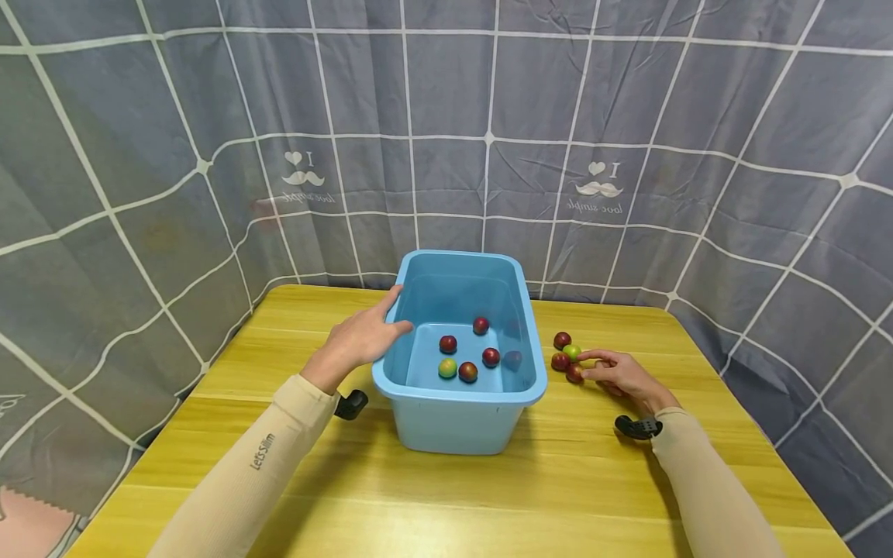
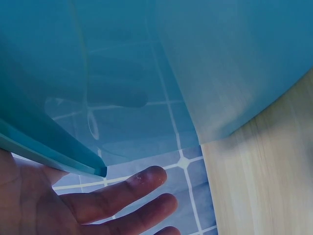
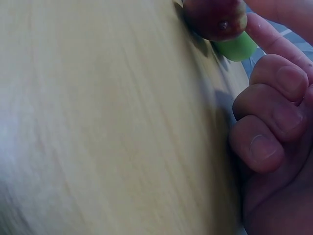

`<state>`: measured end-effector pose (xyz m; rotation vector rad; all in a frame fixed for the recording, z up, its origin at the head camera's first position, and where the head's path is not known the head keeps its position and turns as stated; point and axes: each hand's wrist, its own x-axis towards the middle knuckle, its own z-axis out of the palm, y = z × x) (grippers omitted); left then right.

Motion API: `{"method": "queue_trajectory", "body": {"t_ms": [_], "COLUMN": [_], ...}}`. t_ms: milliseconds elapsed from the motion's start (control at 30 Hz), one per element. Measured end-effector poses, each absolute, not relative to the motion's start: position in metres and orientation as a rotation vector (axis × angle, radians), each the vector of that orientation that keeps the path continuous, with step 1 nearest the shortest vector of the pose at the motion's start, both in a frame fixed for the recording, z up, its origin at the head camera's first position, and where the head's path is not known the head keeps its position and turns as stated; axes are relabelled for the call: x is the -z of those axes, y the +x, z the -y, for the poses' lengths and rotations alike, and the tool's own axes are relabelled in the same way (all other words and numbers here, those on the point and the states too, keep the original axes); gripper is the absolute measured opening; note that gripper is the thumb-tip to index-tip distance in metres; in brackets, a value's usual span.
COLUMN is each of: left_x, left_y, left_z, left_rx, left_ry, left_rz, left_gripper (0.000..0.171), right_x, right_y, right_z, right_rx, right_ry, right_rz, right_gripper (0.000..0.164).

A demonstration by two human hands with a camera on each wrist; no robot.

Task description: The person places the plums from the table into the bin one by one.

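My left hand [image 1: 363,335] rests on the left rim of a light blue plastic tub [image 1: 456,422], thumb over the inner side. In the left wrist view its fingers [image 2: 142,181] stretch out straight below the tub's rim. Several plums lie on the tub's floor, dark red ones [image 1: 491,357] and a green one [image 1: 447,368]. Right of the tub, my right hand [image 1: 623,377] reaches a small cluster of plums. Its index fingertip is at a green plum [image 1: 571,353], its thumb at a dark red plum [image 1: 574,373]. In the right wrist view the other fingers [image 3: 266,117] are curled.
The tub stands on a yellow wood-grain table [image 1: 446,504]. Two more dark red plums, one nearer [image 1: 560,361] and one farther [image 1: 562,339], lie in the cluster. A grey curtain [image 1: 446,178] with white grid lines hangs around the back and sides.
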<state>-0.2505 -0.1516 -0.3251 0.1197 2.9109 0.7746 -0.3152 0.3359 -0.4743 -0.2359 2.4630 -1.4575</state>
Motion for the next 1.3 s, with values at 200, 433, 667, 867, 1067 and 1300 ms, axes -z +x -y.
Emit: {"method": "queue_trajectory", "body": {"t_ms": [200,433,667,867,1067,1300], "left_x": [0.324,0.323,0.323,0.324,0.324,0.324], "left_y": [-0.249,-0.248,-0.249,-0.248,-0.248,-0.248], "left_z": [0.151,0.151,0.151,0.151,0.151,0.151], "left_rx": [-0.781,-0.784,-0.789,-0.793,-0.796,-0.793], "left_ry": [0.117,0.12,0.126,0.133,0.128,0.125], "left_rz": [-2.913,-2.915,-2.918,-2.913,-2.91,-2.91], "left_gripper": [0.078,0.078,0.078,0.078,0.077,0.077], "right_x": [0.475,0.476,0.477,0.477,0.474,0.467], "right_y": [-0.317,-0.32,-0.32,-0.319,-0.316,-0.314], "right_z": [-0.336,-0.335,-0.335,-0.337,-0.338,-0.336], "right_rx": [1.461,1.451,1.447,1.461,1.541,1.665], "right_ry": [-0.294,-0.276,-0.268,-0.261,-0.246,-0.278], "right_rz": [-2.46,-2.479,-2.483,-2.464,-2.402,-2.303], "right_gripper": [0.051,0.051,0.048,0.049,0.047,0.043]}}
